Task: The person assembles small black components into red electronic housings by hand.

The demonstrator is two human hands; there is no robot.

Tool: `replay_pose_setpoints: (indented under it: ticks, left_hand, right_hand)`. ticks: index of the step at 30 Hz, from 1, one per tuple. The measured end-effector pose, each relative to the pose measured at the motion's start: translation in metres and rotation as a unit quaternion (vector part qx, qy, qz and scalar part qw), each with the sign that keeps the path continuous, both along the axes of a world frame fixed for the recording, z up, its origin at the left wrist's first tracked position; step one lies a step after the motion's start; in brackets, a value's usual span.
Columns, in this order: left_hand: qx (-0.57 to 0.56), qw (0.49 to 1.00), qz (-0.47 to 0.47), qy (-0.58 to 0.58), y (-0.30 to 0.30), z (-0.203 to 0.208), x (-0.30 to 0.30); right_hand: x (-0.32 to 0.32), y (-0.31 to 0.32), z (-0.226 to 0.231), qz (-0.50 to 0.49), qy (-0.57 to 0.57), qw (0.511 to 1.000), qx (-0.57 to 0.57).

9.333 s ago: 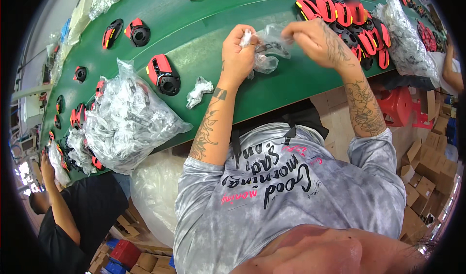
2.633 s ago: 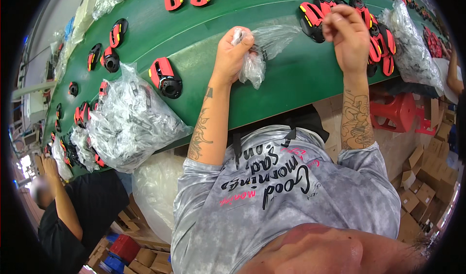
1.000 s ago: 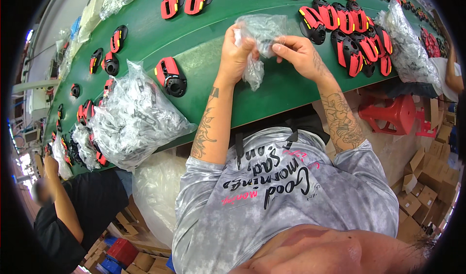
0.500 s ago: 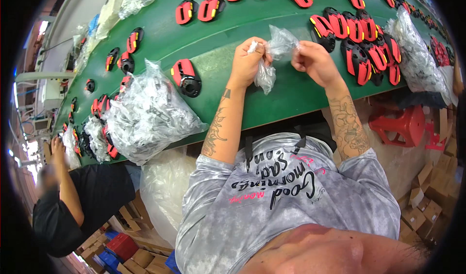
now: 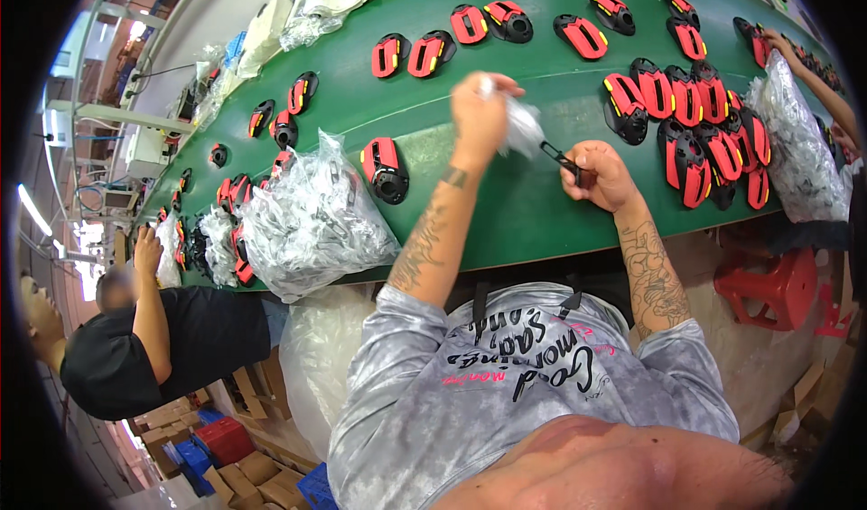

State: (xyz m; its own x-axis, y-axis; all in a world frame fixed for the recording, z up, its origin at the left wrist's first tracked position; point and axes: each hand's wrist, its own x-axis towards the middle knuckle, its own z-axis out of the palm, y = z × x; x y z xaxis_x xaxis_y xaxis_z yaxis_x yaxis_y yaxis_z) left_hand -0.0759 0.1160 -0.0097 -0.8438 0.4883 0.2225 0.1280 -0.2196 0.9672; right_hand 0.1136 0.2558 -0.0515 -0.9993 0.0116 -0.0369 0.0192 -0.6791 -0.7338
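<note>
Over the green worktable, my left hand (image 5: 482,115) is closed on a small clear plastic bag (image 5: 521,131), which looks blurred. My right hand (image 5: 601,174), to the right and nearer me, pinches a narrow black slotted part (image 5: 560,157). The part's far end points toward the bag; I cannot tell whether they touch. Left of my left forearm, a red and black oval shell (image 5: 385,170) with a round hole lies on the table. A large clear bag (image 5: 312,221) full of small wrapped pieces sits beyond it to the left.
To the right, red and black shells (image 5: 713,135) lie in a heap; more stand in a row along the far side. Another filled clear bag (image 5: 795,140) is at the right, near another person's arm (image 5: 826,90). A person in black (image 5: 172,347) works at the left. A red stool (image 5: 768,289) stands below.
My right hand has come away from the bag, nearer me, and now shows the black part. The left hand keeps the bag. The view has shifted, and another person's arm appears at the right.
</note>
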Motion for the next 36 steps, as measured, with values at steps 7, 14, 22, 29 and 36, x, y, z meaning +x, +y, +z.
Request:
replay_pose_setpoints:
  ticks: [7,14,22,29,36]
  left_hand:
    - [-0.386,0.837,0.351,0.167,-0.068,0.036,-0.214]
    - [-0.53,0.795,0.295,0.004,-0.089,-0.009,-0.237]
    - [-0.599,0.756,0.256,0.064,-0.064,0.001,-0.214]
    - [-0.586,0.755,0.269,0.12,-0.084,0.011,-0.21]
    - [0.051,0.998,0.03,-0.014,-0.069,0.081,-0.061]
  right_hand:
    - [-0.012,-0.004,0.009,-0.074,0.012,0.997,-0.022]
    - [-0.016,-0.006,0.006,-0.099,0.002,0.995,0.007]
    - [-0.019,0.002,0.005,-0.07,0.013,0.997,-0.041]
    - [-0.018,-0.004,0.007,-0.086,-0.004,0.995,-0.057]
    - [-0.006,0.004,0.0,-0.069,-0.037,0.996,-0.044]
